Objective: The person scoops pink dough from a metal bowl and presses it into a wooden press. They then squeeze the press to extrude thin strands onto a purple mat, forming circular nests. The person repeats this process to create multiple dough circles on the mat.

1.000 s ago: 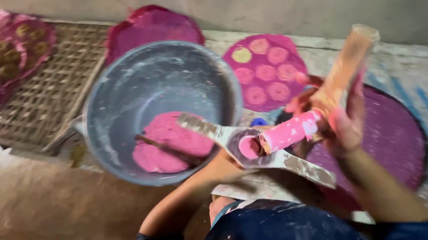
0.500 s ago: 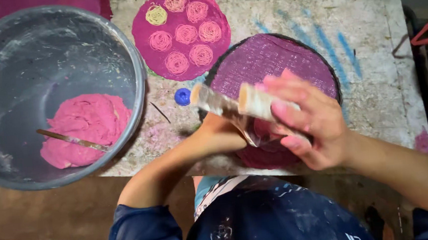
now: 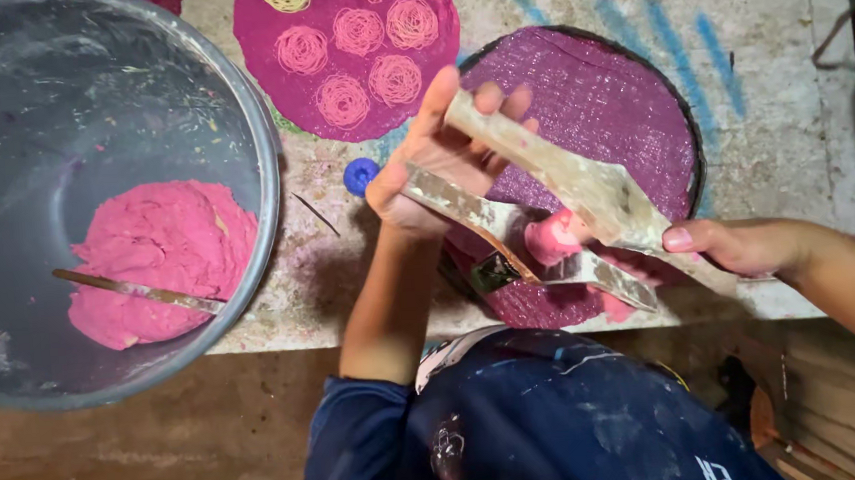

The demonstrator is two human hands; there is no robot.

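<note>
A wooden two-armed press smeared with flour lies over a round purple woven mat. My left hand grips the far ends of both arms. At the near end of the upper arm, my right hand holds on at the table's front edge. A lump of pink dough sits in the press cup between the arms, just above the mat.
A big grey basin at the left holds pink dough and a flat stick. Behind it, a magenta mat carries several coiled dough rounds. A blue cap lies on the stained table.
My right hand has slid off the middle of the press to its near right end. The arms now stand spread apart, with the pink dough showing between them.
</note>
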